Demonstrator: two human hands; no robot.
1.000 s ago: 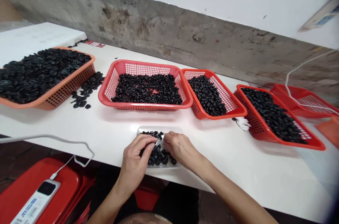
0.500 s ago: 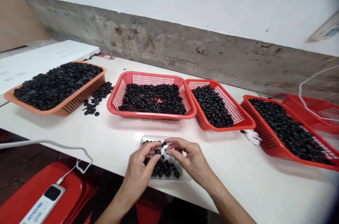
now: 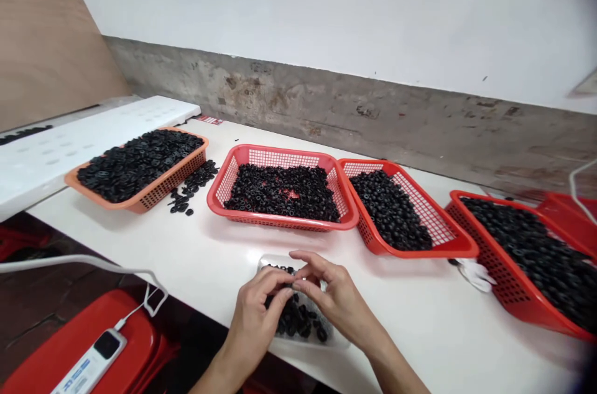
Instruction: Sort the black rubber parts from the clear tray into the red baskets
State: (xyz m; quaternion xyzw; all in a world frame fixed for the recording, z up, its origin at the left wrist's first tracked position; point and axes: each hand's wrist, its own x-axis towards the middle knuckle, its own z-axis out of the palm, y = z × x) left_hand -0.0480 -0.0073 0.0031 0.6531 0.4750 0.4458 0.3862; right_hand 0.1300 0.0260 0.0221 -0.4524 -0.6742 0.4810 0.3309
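My left hand (image 3: 259, 310) and my right hand (image 3: 333, 297) meet fingertip to fingertip over a small clear tray (image 3: 338, 338) of black rubber rings (image 3: 298, 322) at the table's near edge. Both hands pinch a small piece between them; earlier frames show a black ring and a small silvery part there. Now the fingers cover it. Behind the hands stands a red basket (image 3: 347, 210) of small black rings.
An orange basket (image 3: 153, 192) of larger black rings sits at the left with loose rings (image 3: 193, 186) spilled beside it. More red baskets (image 3: 459, 248) of black parts line the right. A white foam board (image 3: 56, 145) lies far left. A power strip (image 3: 91, 366) rests on a red stool below.
The view has swung up and left, so the baskets sit lower and further right. My hands stay pinched together over the clear tray, fingers closing more tightly over the small piece.
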